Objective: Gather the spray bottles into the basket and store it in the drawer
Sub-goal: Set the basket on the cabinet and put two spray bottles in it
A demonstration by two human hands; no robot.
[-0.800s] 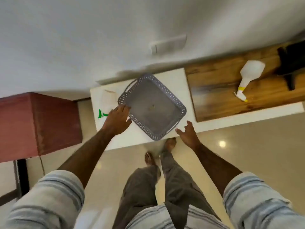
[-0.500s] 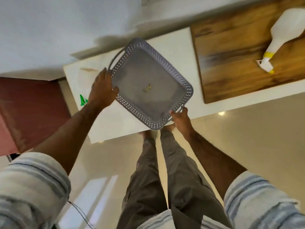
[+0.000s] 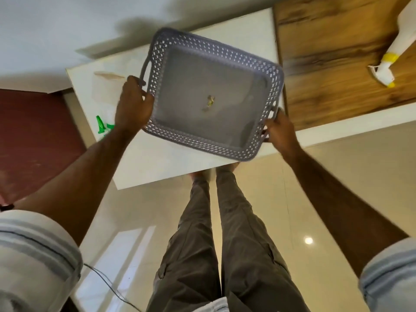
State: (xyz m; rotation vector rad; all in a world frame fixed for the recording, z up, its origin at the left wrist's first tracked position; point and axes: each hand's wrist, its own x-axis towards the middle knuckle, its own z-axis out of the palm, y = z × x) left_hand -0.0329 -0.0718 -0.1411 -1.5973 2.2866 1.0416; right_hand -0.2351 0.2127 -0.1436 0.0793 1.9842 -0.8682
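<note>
A grey perforated plastic basket (image 3: 180, 48) hangs over the white table (image 3: 162, 163), tilted, with only a small scrap on its floor. My left hand (image 3: 132, 106) grips its left rim by the handle. My right hand (image 3: 280, 131) grips the right rim at the other handle. A white spray bottle with a yellow collar (image 3: 396, 55) lies on its side on the wooden top (image 3: 326, 64) at the far right. A clear spray bottle with a green trigger (image 3: 104, 97) lies on the white table, partly hidden behind my left hand.
A dark red cabinet (image 3: 33, 136) stands to the left of the table. A white wall runs behind the table. Glossy beige floor tiles (image 3: 315, 188) lie below, with my legs in the middle and a thin cable (image 3: 105, 280) at lower left.
Both hands have closed on the basket's two sides and it has come up off the table. The view has shifted closer and to the left.
</note>
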